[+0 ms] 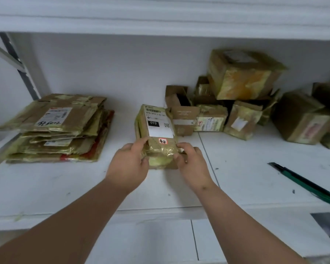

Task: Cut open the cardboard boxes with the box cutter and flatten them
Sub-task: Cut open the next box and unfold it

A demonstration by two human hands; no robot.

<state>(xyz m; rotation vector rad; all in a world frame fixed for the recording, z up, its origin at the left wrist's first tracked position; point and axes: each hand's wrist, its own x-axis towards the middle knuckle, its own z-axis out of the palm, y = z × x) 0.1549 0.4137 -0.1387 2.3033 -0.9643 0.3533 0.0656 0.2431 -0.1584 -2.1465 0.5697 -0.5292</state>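
Observation:
A small taped cardboard box (157,130) with a white shipping label marked 010 lies on the white shelf (246,168) in the middle. My left hand (131,162) grips its near left corner, thumb on top. My right hand (191,161) grips its near right corner. The green box cutter (303,183) lies alone on the shelf at the right, apart from both hands. A stack of flattened boxes (59,128) sits at the left.
Several unopened and partly open boxes (242,103) are piled against the back wall at the right. An upper shelf (160,20) overhangs the work area. A metal upright (19,65) stands at the far left.

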